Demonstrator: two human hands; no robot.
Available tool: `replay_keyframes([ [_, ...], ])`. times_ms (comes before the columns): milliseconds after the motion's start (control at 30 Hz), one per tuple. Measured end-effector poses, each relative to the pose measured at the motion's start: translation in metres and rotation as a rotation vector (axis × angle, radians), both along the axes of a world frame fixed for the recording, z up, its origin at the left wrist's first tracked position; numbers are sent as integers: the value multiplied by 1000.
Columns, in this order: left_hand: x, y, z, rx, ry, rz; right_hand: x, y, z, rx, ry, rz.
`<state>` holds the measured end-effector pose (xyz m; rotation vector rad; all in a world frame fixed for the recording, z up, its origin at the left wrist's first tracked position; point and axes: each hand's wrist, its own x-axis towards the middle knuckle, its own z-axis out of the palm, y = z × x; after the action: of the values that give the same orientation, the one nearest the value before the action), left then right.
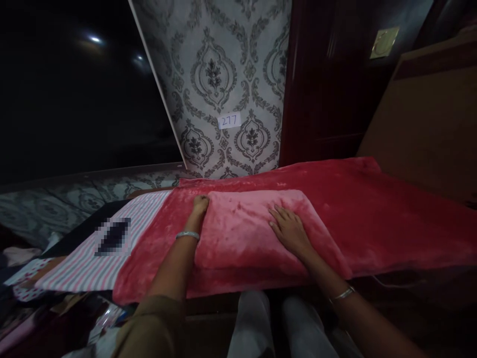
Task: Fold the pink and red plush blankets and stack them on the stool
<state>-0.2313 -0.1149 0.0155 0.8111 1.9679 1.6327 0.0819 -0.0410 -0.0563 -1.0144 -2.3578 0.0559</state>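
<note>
The only view comes from the person's head, looking forward and down over the red blanket [372, 214], near enough that it spans much of the frame's width; the person's own legs [250, 325] show at the bottom edge; the patterned wall [231, 64] faces the lens beyond; the dark screen [74, 99] fills the upper left.

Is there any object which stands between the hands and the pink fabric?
Nothing visible stands in the way: the right hand lies flat on the pink fabric, and the left hand is at its far left corner.
</note>
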Motion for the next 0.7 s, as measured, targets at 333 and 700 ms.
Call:
replay_keyframes([
  [333,14,-54,8,4,32,-86,3,0,-1,23,20,3],
  [700,69,-168,-7,-92,198,-97,6,1,-1,9,33,20],
])
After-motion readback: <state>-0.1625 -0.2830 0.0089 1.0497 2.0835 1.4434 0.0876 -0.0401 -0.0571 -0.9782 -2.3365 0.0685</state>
